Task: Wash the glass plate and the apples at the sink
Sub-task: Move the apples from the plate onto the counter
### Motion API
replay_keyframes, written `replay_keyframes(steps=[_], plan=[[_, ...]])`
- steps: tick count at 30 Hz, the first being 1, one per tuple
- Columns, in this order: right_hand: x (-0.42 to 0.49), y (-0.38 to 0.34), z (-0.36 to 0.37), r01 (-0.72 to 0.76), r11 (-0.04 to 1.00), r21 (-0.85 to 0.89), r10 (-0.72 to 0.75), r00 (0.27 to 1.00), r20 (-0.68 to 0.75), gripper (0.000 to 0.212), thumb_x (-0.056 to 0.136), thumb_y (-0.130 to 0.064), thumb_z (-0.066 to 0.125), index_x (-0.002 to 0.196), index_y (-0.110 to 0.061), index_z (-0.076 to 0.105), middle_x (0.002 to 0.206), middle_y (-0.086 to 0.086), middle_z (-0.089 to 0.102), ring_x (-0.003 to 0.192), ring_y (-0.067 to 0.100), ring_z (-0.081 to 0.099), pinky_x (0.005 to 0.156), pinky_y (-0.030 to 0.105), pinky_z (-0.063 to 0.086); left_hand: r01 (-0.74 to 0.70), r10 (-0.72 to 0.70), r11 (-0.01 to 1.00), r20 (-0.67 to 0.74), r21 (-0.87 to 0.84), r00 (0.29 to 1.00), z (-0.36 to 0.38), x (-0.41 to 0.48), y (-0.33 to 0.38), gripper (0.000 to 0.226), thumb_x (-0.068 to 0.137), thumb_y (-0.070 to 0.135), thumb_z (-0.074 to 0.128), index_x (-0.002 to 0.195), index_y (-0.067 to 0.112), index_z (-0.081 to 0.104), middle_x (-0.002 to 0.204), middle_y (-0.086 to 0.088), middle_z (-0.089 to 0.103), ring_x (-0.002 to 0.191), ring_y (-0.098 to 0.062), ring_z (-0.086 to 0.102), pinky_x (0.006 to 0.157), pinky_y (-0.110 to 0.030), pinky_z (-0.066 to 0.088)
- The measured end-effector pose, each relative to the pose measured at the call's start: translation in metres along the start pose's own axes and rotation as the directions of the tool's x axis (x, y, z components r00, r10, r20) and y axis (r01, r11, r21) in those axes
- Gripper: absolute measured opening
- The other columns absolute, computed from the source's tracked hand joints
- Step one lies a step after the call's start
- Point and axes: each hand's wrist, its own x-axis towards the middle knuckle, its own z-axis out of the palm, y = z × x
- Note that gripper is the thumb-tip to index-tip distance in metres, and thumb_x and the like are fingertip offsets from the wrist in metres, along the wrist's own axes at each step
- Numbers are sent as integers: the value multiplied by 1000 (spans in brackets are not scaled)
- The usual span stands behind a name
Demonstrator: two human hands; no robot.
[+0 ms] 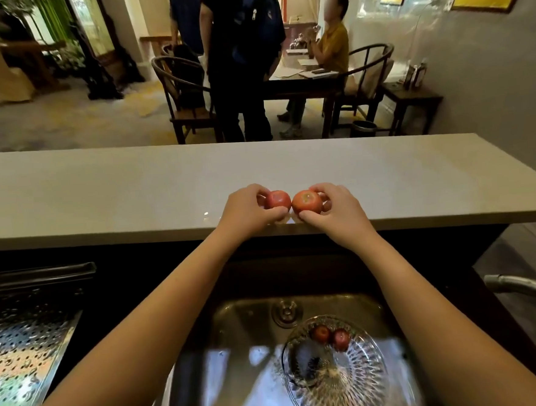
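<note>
- Plate [373, 382] first, closest to us, lying flat in the sink [237, 328] at 5 o'clock of the basin, just below the drain [286, 312].
- Two small red blobs show on its far side: more fruit or mirrored apples, I cannot tell.
- Up at 12 o'clock, both arms reach over the basin to the counter [101, 195].
- Left hand [248, 210] pinches the left apple [277, 199], thumb on the near side, fingers curled over the far side.
- Right hand [340, 210] does the same on the right apple [307, 202]; the two fruits touch each other at the counter's near edge.
- Tap [526, 286] pokes in at 3 o'clock; no water seen running.
- My read: the apple step is in hand, both fruits gripped on the counter. Lifting or setting down, I cannot tell.
- If they are heading for a wash, the next move calls for drawing both back toward 6 o'clock and down into the basin without knocking the plate, then freeing one hand for the tap.
</note>
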Motion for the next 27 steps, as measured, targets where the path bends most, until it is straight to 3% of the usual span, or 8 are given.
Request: replay_keyframes(steps=[8, 14, 24, 27], plan=[[-1, 3, -1, 14, 1000, 15, -14, 1000, 17, 52, 79, -30, 70, 125, -17, 48, 123, 6, 48, 96, 14, 49, 77, 21, 41, -33, 33, 999, 4, -2, 999, 1, -1, 0, 50, 79, 33, 70, 121, 11, 55, 117, -9, 61, 91, -12, 50, 77, -22, 41], [-2, 6, -3, 3, 1000, -18, -3, 999, 33, 56, 79, -33, 71, 127, -18, 46, 124, 7, 48, 108, 23, 50, 88, 30, 45, -31, 31, 1000, 0, 6, 1000, 2, -3, 0, 52, 78, 34, 71, 122, 12, 54, 118, -8, 60, 92, -11, 50, 78, -22, 40], [-3, 6, -8, -11, 999, -36, 13, 999, 47, 63, 79, -36, 71, 132, -17, 43, 128, 8, 49, 110, 21, 50, 88, 29, 43, -47, 49, 997, -40, 64, 998, 2, -4, -2, 55, 77, 36, 72, 123, 12, 54, 119, -7, 61, 91, -10, 49, 78, -21, 40], [-5, 4, -14, -7, 998, -60, 11, 998, 68, 63, 80, -35, 70, 133, -16, 42, 127, 9, 50, 112, 23, 50, 93, 35, 46, -31, 33, 996, -21, 87, 999, -2, -7, 3, 61, 78, 34, 72, 129, 11, 50, 124, -10, 60, 96, -15, 54, 81, -22, 41]])
